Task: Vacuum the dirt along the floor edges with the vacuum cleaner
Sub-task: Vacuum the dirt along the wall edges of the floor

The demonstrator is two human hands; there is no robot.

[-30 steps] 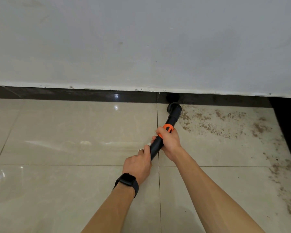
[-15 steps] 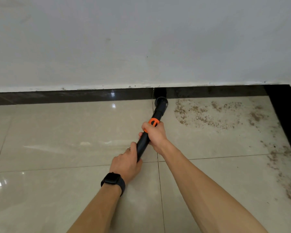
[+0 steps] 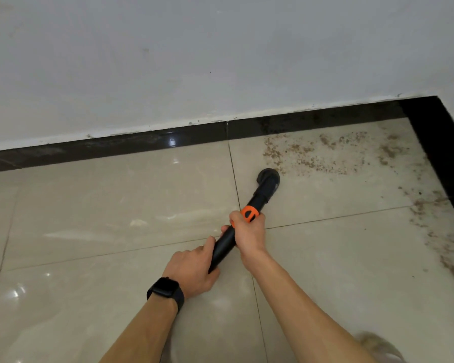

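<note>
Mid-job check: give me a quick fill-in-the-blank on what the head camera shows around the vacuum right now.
1. The black smartwatch sits on the ____ wrist.
2. The right hand grips the black vacuum tube just behind a collar coloured ____.
3. The scattered brown dirt lies to the ____ of the round black nozzle.
Missing words: left; orange; right.

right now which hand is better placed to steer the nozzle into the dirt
Probably right: the right hand grips the black vacuum tube by its orange collar, nearest the round nozzle, with brown dirt rightward; the left hand holds the rear.
</note>
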